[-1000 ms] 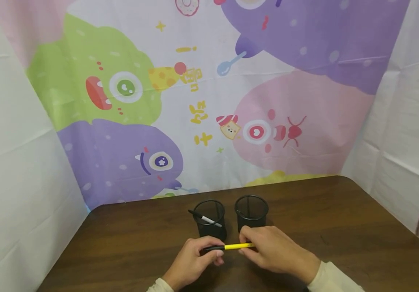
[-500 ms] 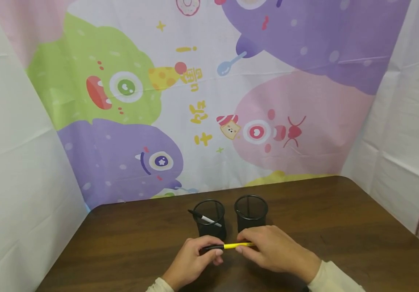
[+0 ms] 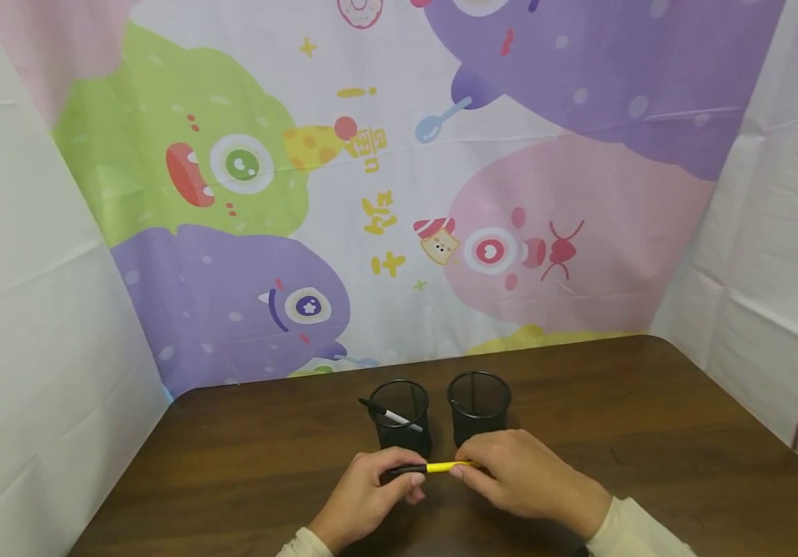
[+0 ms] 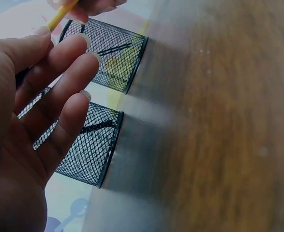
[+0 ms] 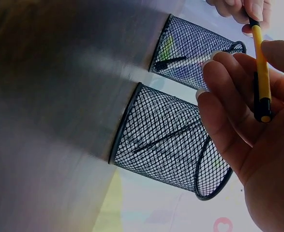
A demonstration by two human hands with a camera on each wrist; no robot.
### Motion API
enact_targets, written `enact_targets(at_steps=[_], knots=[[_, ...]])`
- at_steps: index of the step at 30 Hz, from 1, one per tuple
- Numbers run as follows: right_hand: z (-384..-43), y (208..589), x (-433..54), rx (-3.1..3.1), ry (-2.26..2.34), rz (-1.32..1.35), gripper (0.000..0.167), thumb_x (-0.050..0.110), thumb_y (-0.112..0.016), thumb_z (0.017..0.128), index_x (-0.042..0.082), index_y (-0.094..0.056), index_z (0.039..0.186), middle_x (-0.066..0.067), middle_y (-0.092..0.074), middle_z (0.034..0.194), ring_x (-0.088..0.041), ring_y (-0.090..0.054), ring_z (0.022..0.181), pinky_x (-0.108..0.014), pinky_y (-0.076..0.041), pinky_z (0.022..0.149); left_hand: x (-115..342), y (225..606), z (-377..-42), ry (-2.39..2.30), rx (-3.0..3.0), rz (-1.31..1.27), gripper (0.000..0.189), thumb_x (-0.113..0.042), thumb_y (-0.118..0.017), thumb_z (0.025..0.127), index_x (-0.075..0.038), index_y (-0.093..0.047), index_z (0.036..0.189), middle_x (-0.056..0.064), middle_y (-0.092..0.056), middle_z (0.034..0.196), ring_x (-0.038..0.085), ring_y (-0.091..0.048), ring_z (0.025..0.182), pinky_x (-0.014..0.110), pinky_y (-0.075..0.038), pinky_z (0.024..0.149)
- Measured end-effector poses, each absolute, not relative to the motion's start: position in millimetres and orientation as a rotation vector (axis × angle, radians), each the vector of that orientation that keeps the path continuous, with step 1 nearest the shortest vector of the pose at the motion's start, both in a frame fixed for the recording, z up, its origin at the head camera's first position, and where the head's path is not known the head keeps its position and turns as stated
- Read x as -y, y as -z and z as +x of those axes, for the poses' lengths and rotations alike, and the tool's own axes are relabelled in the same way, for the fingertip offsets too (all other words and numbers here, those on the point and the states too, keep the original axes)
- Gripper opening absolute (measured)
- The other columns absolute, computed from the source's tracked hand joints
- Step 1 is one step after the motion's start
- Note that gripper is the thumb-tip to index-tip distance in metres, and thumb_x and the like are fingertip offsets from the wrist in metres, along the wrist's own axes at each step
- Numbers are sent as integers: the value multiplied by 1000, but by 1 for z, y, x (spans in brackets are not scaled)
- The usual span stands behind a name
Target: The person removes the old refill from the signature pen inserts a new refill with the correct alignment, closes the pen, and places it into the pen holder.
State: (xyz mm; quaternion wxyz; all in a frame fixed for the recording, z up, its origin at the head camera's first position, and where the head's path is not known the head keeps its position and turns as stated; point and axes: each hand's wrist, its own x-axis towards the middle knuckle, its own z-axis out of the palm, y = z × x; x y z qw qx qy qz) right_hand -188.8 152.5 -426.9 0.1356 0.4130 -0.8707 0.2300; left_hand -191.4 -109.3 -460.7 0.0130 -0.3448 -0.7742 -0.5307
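Observation:
Both hands hold a yellow pen (image 3: 441, 467) level between them, in front of two black mesh cups. My left hand (image 3: 366, 495) pinches its black end between thumb and index finger; the other fingers are loosely bent, seen in the left wrist view. My right hand (image 3: 527, 480) grips the yellow barrel (image 5: 261, 63) near the end with the black clip, thumb along one side. Just behind the left hand stands the left mesh pen cup (image 3: 404, 441), with a black and white pen (image 3: 392, 416) leaning in it. The right mesh pen cup (image 3: 479, 425) stands behind the right hand.
A dark wood-grain table (image 3: 246, 464) lies under everything. Behind it hangs a cloth backdrop (image 3: 399, 325) with cartoon monsters. White cloth walls (image 3: 30, 325) close off the left and right sides.
The right fingers and thumb have shifted slightly left along the yellow barrel, so less of it shows. The left hand and both cups stay in place.

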Motion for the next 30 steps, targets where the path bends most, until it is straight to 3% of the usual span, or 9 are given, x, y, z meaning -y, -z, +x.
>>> enact_targets(at_steps=[10,30], knots=[[-189,426,-152,2502,-654,1212,18,36,-62,101,25,-68,88,23,-53,78,6,-47,61,-16,-44,57,110,463,-192,1637,2405,-1067,15,-24,-67,98,-13,-71,107,7,-73,81,11,-70,69,32,-60,65],[-188,424,-152,2458,-657,1238,15,32,-66,99,24,-66,87,22,-53,78,6,-46,61,-15,-43,56,109,459,-190,1616,2442,-1048,15,-25,-67,98,-13,-71,107,4,-73,82,10,-69,70,30,-59,66]])
